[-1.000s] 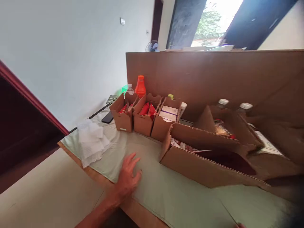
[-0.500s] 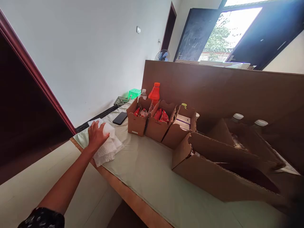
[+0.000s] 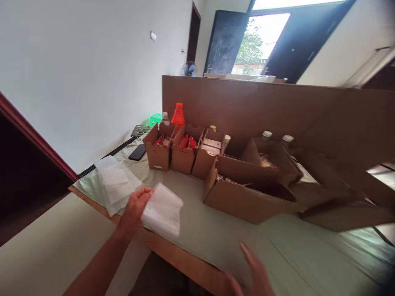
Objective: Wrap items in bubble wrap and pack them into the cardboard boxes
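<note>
White padded sheet, perhaps bubble wrap, is pinched by the left hand over the table edge. It extends rightward toward the right hand, which is spread and empty.

My left hand and long, lean forearm, uncovered to the frame's lower edge; my right hand, bare too, blurred; only fingers and part of the palm show.
</note>
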`<state>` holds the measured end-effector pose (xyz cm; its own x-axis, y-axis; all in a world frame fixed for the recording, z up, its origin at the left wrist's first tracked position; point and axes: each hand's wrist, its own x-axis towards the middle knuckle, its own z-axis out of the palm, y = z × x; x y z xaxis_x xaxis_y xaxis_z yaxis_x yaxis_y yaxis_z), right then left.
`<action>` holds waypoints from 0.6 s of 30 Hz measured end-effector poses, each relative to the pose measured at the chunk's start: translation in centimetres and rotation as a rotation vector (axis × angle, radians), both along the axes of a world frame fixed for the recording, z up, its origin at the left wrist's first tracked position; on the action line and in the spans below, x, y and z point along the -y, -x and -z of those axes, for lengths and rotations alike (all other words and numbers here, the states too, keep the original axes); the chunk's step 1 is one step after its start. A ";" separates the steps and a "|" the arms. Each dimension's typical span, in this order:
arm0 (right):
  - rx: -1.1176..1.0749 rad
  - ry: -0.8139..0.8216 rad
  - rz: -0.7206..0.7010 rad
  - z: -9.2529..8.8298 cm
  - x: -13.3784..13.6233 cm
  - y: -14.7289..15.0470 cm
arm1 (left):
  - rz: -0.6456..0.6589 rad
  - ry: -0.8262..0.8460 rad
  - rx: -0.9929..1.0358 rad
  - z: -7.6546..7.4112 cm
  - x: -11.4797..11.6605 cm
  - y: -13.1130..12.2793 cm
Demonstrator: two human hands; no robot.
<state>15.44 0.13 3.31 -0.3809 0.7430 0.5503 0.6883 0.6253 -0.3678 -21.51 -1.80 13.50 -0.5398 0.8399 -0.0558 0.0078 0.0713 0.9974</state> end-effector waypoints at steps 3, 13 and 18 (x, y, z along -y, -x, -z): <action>-0.022 0.011 -0.206 -2.1 2.7 5.3 | 0.169 0.078 0.163 2.5 1.2 -6.9; -0.819 0.652 -0.037 -6.6 2.2 2.5 | 0.557 0.272 0.273 5.6 0.5 -10.4; -1.063 0.784 -0.053 -8.3 0.6 1.3 | 0.753 0.164 0.215 4.2 -0.6 -10.5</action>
